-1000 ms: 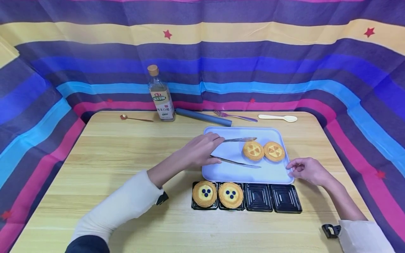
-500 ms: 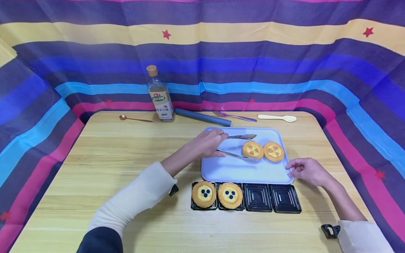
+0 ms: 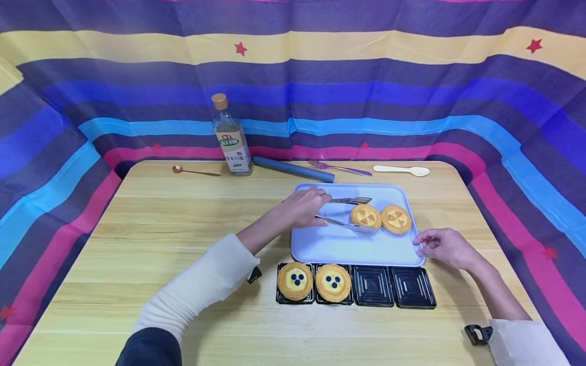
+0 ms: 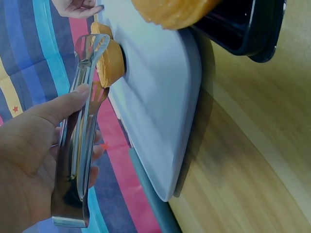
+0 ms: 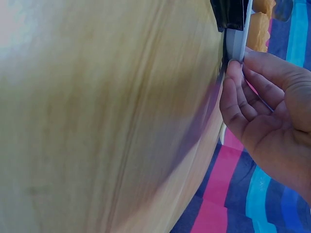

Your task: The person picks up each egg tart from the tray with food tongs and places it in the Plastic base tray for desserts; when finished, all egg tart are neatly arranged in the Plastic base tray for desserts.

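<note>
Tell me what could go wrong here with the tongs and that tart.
The tongs straddle the left tart near its edge, so it might slip or crumble when squeezed. It sits right beside the second tart, which a tong arm could knock. The right hand only touches the tray corner, so the tray might slide.

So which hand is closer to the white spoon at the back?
The right hand. It rests at the tray's right corner, in front of the spoon. The left hand holds tongs at the tray's left side, farther off.
</note>
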A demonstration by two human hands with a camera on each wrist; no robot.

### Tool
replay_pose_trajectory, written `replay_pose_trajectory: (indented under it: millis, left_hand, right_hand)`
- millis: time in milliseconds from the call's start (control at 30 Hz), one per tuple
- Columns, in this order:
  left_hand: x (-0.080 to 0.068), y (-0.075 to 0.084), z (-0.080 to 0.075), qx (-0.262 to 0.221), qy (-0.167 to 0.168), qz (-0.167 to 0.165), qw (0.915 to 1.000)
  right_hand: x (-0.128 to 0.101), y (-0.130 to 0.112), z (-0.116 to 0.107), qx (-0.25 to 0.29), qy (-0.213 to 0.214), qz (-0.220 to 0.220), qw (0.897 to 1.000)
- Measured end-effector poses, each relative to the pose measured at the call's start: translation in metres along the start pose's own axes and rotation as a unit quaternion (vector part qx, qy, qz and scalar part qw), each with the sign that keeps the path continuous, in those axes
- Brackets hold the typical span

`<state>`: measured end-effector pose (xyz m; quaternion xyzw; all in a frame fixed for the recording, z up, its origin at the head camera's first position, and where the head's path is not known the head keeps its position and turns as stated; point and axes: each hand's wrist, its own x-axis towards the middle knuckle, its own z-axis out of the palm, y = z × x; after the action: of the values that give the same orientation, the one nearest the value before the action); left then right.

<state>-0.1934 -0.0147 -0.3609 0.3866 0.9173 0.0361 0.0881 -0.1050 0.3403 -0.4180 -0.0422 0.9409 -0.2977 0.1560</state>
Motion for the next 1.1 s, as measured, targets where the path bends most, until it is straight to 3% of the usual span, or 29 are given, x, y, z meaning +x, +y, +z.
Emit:
replay_pose_trajectory:
  millis: [667,1100]
  left_hand:
    - [-0.003,0.003,-0.002,0.039,0.013,0.021,0.9989]
    - [-0.010,0.002,-0.002,0.020,0.014,0.022,0.9995]
  right_hand:
    - [0.000,0.000,0.000,-0.008,0.001,0.000,1.000]
    - [0.000,0.001,0.000,-0.012,0.004,-0.006,1.000]
